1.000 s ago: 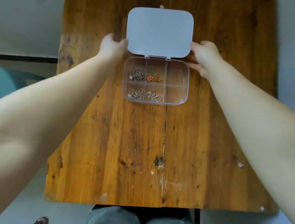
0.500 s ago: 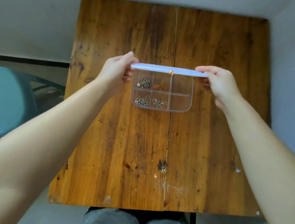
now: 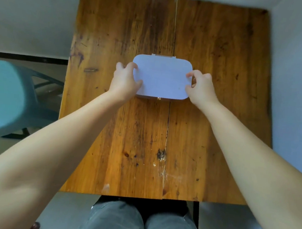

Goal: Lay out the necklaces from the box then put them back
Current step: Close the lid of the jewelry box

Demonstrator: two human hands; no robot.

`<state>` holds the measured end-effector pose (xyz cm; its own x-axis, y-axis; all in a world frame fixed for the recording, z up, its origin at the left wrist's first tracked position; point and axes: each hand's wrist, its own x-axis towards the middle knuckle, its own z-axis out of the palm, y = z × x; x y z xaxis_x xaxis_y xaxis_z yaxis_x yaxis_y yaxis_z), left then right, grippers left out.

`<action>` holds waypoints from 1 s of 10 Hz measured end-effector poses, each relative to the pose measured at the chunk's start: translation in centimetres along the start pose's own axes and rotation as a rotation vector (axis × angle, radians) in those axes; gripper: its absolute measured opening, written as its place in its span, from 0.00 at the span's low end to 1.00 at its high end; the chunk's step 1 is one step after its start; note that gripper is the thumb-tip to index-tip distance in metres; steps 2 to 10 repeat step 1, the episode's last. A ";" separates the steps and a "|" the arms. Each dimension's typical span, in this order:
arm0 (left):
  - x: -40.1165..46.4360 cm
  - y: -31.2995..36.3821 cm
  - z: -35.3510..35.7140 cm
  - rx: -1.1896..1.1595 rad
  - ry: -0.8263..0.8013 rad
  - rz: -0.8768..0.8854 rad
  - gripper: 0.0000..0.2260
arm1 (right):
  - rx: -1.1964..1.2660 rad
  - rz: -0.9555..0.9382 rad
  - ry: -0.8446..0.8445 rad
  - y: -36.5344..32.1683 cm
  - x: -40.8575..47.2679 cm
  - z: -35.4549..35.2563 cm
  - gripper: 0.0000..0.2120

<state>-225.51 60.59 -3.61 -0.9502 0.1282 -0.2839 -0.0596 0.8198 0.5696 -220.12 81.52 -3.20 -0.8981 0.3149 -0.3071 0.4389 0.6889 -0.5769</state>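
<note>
White lid (image 3: 162,77) is lying flat over the box (image 3: 149,96), closed, so the necklaces inside are not showing. The box is sitting on the wooden table (image 3: 215,47), at about the middle of the top, straddling the seam between the two boards. A small gold clasp (image 3: 159,98) is showing at the near edge; the hinge (image 3: 163,55) is at the far edge.

Left hand (image 3: 124,81) is gripping the left end of the box — fingers curling over the lid's far-left corner, thumb pressing at the near-left side. Right hand (image 3: 201,87) is clamped on the right end likewise, fingertips resting on the lid's edge, thumb on the near-right corner. Both forearms are reaching in from the near side.

A teal plastic stool (image 3: 5,99) is standing off the table's left side. Grey trousers (image 3: 138,221) — the person's knees — are showing below the near edge.
</note>
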 end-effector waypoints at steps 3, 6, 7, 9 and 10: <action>-1.9 0.9 0.1 0.207 0.014 0.023 0.20 | -0.056 0.029 -0.130 -1.2 -1.1 -2.8 0.19; -1.9 0.9 0.1 0.207 0.014 0.023 0.20 | -0.056 0.029 -0.130 -1.2 -1.1 -2.8 0.19; -1.9 0.9 0.1 0.207 0.014 0.023 0.20 | -0.056 0.029 -0.130 -1.2 -1.1 -2.8 0.19; -1.9 0.9 0.1 0.207 0.014 0.023 0.20 | -0.056 0.029 -0.130 -1.2 -1.1 -2.8 0.19; -1.9 0.9 0.1 0.207 0.014 0.023 0.20 | -0.056 0.029 -0.130 -1.2 -1.1 -2.8 0.19</action>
